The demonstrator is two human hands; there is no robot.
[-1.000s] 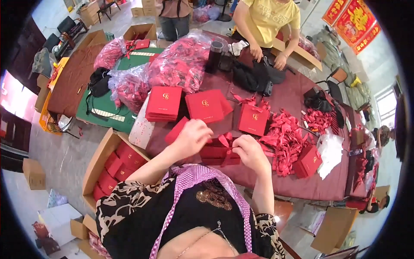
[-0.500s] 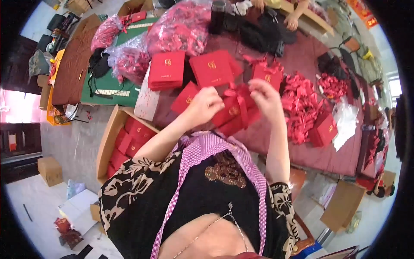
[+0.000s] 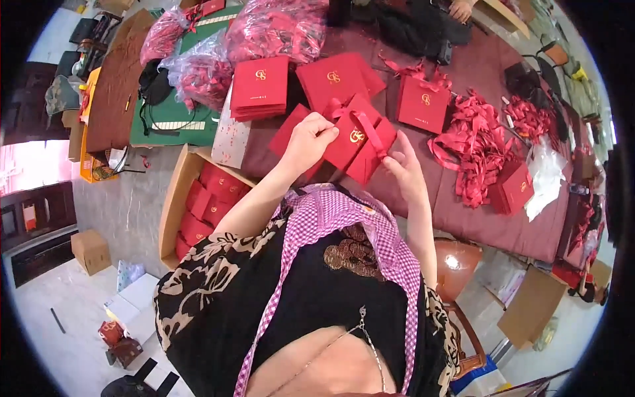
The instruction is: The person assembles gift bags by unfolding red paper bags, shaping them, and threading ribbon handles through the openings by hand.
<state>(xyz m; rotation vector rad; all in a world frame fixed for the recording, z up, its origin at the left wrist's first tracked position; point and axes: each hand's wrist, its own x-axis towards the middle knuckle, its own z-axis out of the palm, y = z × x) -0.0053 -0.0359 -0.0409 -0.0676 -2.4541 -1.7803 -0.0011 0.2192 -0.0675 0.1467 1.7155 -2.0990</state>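
Note:
In front of my chest lies a red gift packet (image 3: 350, 142) with a gold emblem, tilted, a shiny red ribbon (image 3: 369, 129) tied at its top. My left hand (image 3: 308, 142) is closed at the packet's left side; what its fingertips pinch is hidden. On the other side, my right hand (image 3: 405, 171) has its thumb and fingers on the ribbon's loose end, by the packet's right corner. Beyond my hands are two stacks of flat red packets (image 3: 260, 86) (image 3: 332, 81). Another red packet (image 3: 423, 106) with ribbon on top lies to the right.
Loose red ribbons (image 3: 473, 149) heap on the maroon tablecloth (image 3: 456, 228) at right, beside a red stack (image 3: 511, 188) and white plastic (image 3: 548, 175). Bulging clear bags (image 3: 274, 33) stand behind. A carton (image 3: 173, 198) of red packets sits at lower left. Another person's hand (image 3: 461, 9) shows far back.
My left hand has come down onto the packet's left side. The right hand has lowered to the ribbon's end. The packet now faces up more openly, and the whole view has shifted slightly.

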